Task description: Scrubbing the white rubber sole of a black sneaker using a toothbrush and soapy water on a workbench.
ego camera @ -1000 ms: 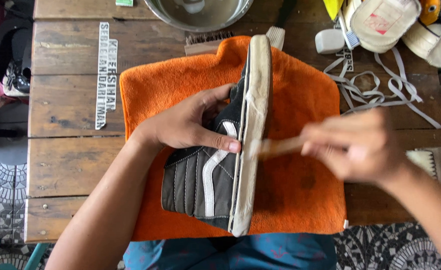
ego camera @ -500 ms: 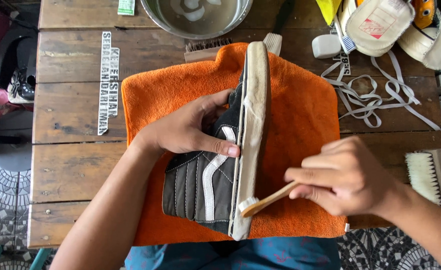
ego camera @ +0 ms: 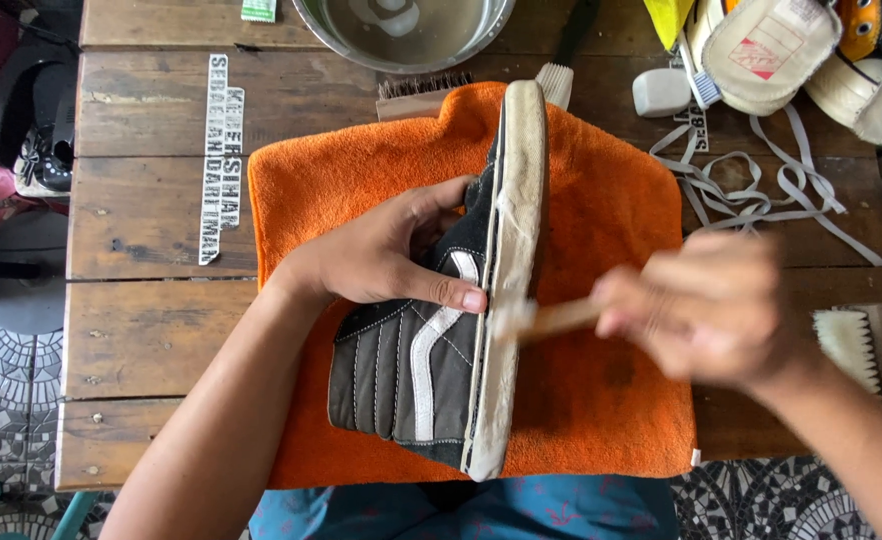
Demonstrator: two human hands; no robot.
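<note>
A dark grey high-top shoe with a white side stripe lies on its side on an orange towel, its off-white sole edge turned right. My left hand grips the shoe's upper, thumb pressed near the sole. My right hand, blurred by motion, holds a small wooden-handled brush whose bristle end touches the middle of the sole edge.
A wooden table carries the towel. A metal bowl of water stands at the back, two brushes behind the towel. White laces and pale shoes lie back right, a bristle brush at right.
My right hand has moved the small brush up the sole edge, from near the heel end to the middle. My left hand and the shoe stay put.
</note>
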